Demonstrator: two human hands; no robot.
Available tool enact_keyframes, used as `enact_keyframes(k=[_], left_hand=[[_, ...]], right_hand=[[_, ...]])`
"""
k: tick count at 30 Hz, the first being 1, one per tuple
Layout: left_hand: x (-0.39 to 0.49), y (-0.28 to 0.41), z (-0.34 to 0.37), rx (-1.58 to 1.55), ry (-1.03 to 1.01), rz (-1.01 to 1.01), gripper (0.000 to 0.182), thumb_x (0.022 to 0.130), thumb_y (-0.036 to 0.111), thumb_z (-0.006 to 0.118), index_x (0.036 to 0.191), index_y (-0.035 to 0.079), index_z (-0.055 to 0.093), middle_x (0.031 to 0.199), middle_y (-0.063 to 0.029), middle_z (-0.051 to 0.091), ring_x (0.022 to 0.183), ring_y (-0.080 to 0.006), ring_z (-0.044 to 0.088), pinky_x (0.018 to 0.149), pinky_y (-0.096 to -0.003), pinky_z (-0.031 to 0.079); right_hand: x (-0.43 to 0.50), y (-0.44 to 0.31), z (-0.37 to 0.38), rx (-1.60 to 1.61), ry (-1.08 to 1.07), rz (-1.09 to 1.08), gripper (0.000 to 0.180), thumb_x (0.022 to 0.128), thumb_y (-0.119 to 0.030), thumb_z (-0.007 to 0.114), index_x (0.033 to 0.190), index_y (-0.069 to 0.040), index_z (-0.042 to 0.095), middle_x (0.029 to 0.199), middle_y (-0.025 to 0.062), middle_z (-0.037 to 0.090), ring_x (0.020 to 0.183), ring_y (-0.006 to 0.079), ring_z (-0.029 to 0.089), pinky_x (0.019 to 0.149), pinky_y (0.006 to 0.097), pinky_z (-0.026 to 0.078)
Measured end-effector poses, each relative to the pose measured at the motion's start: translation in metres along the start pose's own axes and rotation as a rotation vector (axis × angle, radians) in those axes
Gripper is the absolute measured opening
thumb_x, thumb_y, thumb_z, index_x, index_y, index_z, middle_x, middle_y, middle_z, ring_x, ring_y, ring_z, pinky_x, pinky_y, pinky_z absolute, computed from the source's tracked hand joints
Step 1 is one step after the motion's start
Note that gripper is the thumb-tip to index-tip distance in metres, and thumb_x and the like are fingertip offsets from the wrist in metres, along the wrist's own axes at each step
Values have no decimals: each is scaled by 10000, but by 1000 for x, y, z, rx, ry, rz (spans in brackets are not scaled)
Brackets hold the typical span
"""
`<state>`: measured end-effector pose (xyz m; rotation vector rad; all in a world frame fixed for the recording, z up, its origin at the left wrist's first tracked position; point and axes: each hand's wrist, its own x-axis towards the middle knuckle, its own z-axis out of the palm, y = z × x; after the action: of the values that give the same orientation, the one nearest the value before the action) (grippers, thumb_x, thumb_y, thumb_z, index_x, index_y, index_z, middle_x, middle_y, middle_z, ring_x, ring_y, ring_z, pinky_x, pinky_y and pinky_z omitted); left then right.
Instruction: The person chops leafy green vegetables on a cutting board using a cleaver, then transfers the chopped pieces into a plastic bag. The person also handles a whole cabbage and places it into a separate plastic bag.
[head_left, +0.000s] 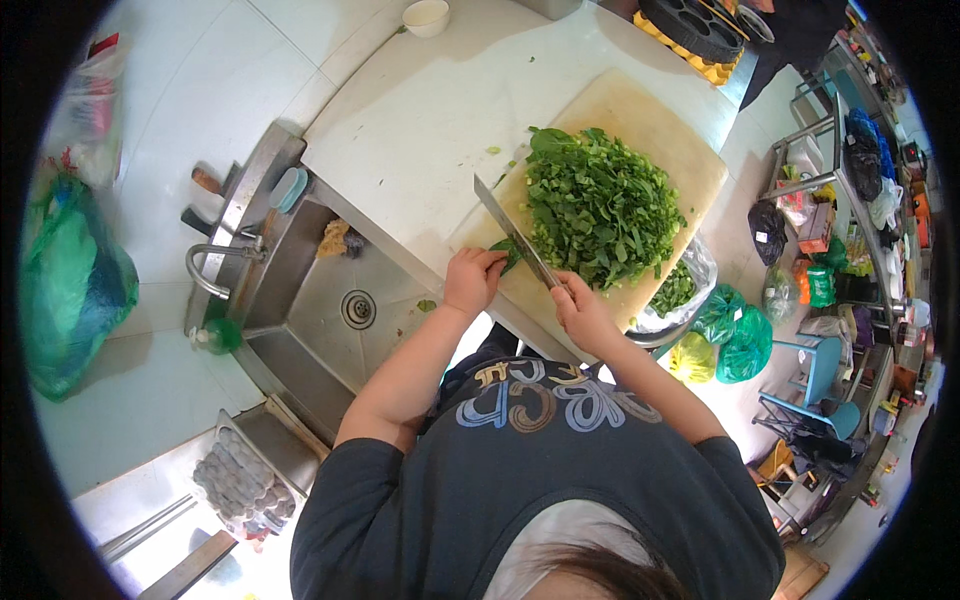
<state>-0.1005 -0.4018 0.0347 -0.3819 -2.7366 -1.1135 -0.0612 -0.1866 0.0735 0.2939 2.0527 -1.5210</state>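
Note:
A large heap of chopped leafy greens (604, 206) covers the middle of a cutting board (619, 105) on the white counter. My right hand (581, 311) grips a kitchen knife (514, 229), its blade slanting up and left across the board's left part. Left of the blade, my left hand (474, 279) has its fingertips on a dark green leaf (508, 255) at the board's edge. Part of that leaf is hidden by the fingers. Small green scraps (493, 150) lie on the counter beside the heap.
To the left is a steel sink (322, 289) with a curved faucet (206, 262). At the board's right edge, a plastic-lined container (701, 274) holds more cut greens. Tied green bags (742, 337) sit beyond it. A white bowl (426, 18) stands at the far edge; a person (799, 45) is at upper right.

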Motion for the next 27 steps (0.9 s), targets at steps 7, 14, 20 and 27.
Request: enact_keyframes(k=[7, 14, 20, 27], left_hand=[[3, -4, 5, 56, 40, -216, 102, 755, 135, 748, 820, 67, 709, 798, -112, 664, 787, -334, 615, 725, -414, 502], [-15, -1, -3, 167, 12, -44, 161, 765, 168, 737, 913, 106, 714, 882, -78, 645, 910, -305, 597, 829, -430, 465], [-23, -8, -5, 184, 27, -61, 204, 820, 176, 684, 1022, 163, 700, 862, -47, 630, 909, -273, 577, 864, -402, 418], [-21, -12, -7, 158, 4, -11, 138, 758, 186, 741, 879, 123, 720, 823, -49, 662, 849, -282, 582, 814, -434, 438]], right_hand=[[12, -2, 8, 4, 51, -106, 336, 1013, -257, 498, 1267, -37, 513, 774, 49, 524, 667, 148, 506, 591, 292, 401], [11, 5, 19, -47, 69, -166, 327, 1015, -247, 496, 1258, -30, 523, 801, 61, 561, 695, 157, 534, 622, 303, 429], [3, 6, 24, 11, 14, -202, 326, 1024, -256, 489, 1272, -47, 520, 734, 15, 530, 584, 85, 474, 518, 251, 386], [12, -17, 15, 51, -39, 79, 350, 1003, -264, 513, 1280, -51, 537, 807, 51, 604, 705, 145, 567, 639, 316, 461]])
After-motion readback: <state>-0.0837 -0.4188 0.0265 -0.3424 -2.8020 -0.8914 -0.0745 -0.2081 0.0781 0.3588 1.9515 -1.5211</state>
